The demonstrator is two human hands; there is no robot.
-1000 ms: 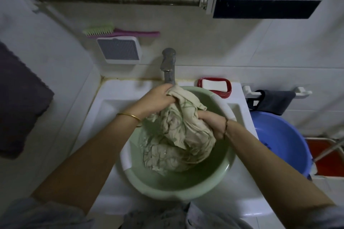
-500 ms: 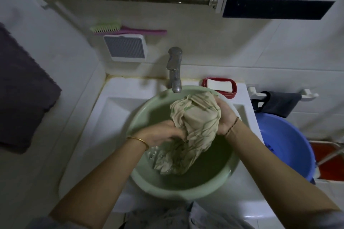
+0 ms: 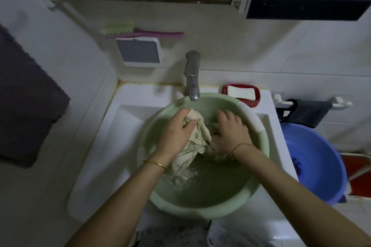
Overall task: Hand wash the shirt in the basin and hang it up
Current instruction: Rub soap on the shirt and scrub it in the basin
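The shirt point(image 3: 197, 140) lies bunched and wet in the green basin point(image 3: 200, 209), which sits in the white sink point(image 3: 112, 146) under the faucet point(image 3: 192, 78). The left hand point(image 3: 176, 132) grips a wad of the fabric, fingers curled round it. The right hand point(image 3: 230, 132) lies palm down on the other end, and I cannot tell whether it pinches cloth or only presses. With 2 hands working near the far rim, hard scrubbing could slop water over the edge or rock the basin, which looks loosely seated. A raised knuckle might also strike the faucet spout, which is close by.
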